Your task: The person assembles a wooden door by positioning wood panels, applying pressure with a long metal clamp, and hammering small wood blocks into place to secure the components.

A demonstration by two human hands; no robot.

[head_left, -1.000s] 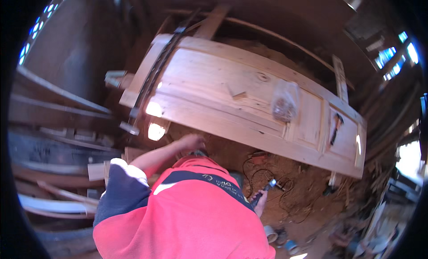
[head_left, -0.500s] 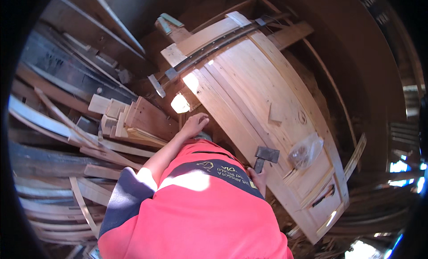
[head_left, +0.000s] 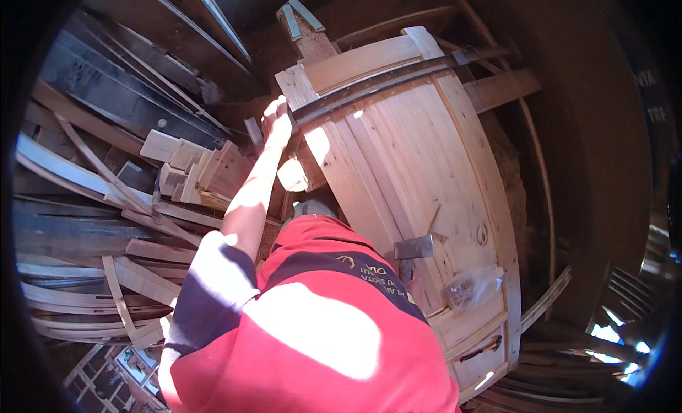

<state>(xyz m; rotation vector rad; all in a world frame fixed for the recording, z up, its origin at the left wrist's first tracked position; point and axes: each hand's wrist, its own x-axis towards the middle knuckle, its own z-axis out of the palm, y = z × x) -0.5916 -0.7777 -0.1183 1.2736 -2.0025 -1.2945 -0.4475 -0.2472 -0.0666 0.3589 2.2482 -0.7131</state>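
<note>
A wooden door [head_left: 405, 153] lies flat in front of me, with a long metal bar clamp [head_left: 376, 87] across its far part. My left hand [head_left: 275, 125] reaches out to the clamp's left end, its fingers closed around the end piece; the exact grip is partly hidden. Close to my body, my right hand [head_left: 419, 288] holds a mallet [head_left: 414, 247] with a blocky grey head, which is over the door's near edge. My shirt hides part of that hand. Beside the mallet, a clear plastic bag [head_left: 470, 288] and a thin wood offcut [head_left: 439, 235] rest on the door.
Stacked wood blocks [head_left: 186, 164] stand to the left, with many curved boards [head_left: 92, 299] beneath and behind them. A narrow tool [head_left: 480, 349] lies on the door's near right part. A board with pale green strips [head_left: 304, 22] sticks out beyond the far end.
My left hand has moved forward from near my waist to the clamp's left end. The right hand still holds the mallet. The view has shifted slightly.
</note>
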